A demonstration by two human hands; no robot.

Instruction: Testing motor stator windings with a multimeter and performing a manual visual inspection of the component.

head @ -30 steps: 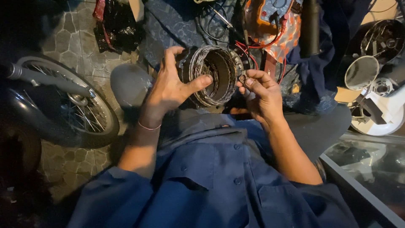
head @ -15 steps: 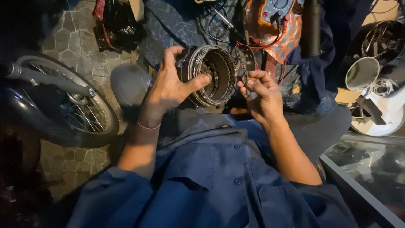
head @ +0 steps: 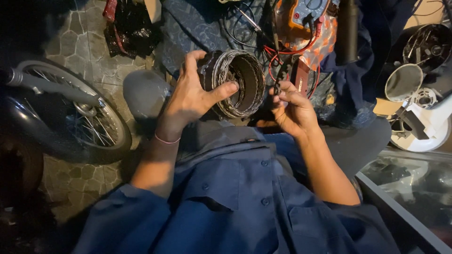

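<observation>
My left hand (head: 193,96) grips a round, dark metal ring-shaped part wound with wire (head: 240,84), thumb hooked over its inner rim, fingers round the outside. It is held upright in front of my lap, its hollow side facing right. My right hand (head: 292,106) is just right of the ring, fingers pinched on a small dark piece (head: 281,75) near the red leads; what that piece is I cannot make out.
A spoked motorcycle wheel (head: 75,117) stands at the left on stone paving. An orange multimeter (head: 308,14) with red and black leads lies on patterned cloth ahead. A round mirror (head: 403,82) and white machine parts (head: 423,127) sit at the right.
The ring has shifted slightly left and lower in my left hand. My right hand has drawn a little away from its rim, fingers still pinched.
</observation>
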